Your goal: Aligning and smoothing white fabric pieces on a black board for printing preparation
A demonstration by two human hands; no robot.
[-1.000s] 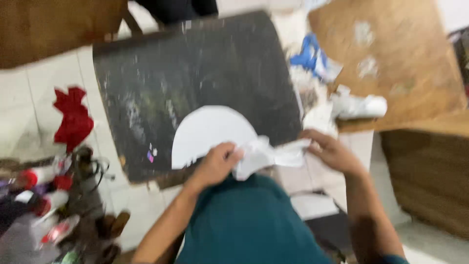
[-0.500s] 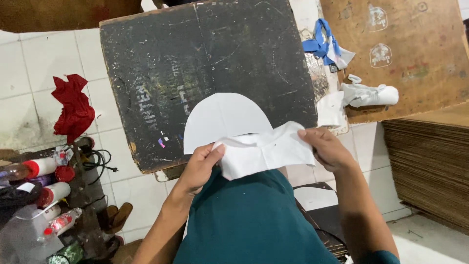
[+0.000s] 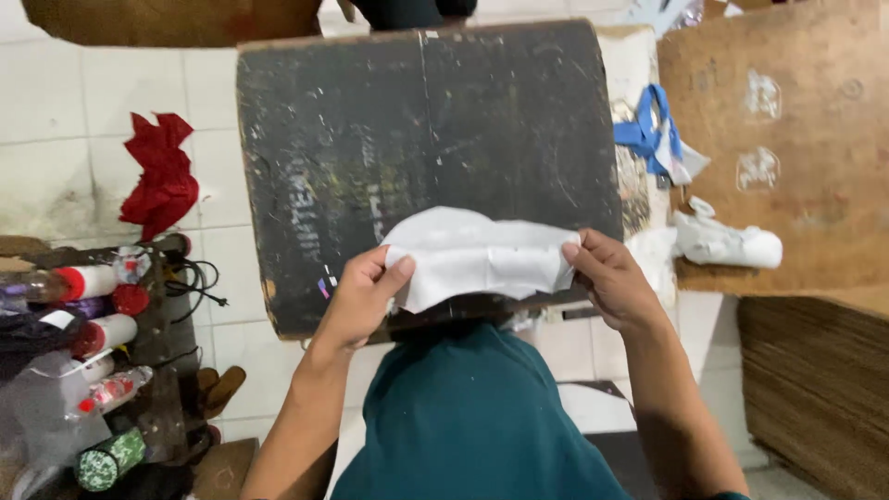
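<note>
I hold a white sheet of fabric or paper [image 3: 477, 259] stretched flat between both hands, above the near edge of a worn black work board [image 3: 417, 130]. My left hand [image 3: 363, 294] pinches its left edge with thumb on top. My right hand [image 3: 611, 278] grips its right edge. A curved white piece shows just behind the sheet's top edge; most of it is hidden. My teal-clad lap [image 3: 472, 417] lies below the sheet.
A red rag [image 3: 165, 176] lies on the tiled floor at left. Several bottles with red caps [image 3: 88, 315] crowd a low shelf at lower left. Blue straps [image 3: 648, 130] and a white wad [image 3: 727, 243] rest near a brown board [image 3: 778, 102]. Stacked cardboard [image 3: 815, 389] stands right.
The crumpled white piece has been spread out flat between my hands and lifted over the half-round white piece, covering most of it. The view has steadied and moved closer.
</note>
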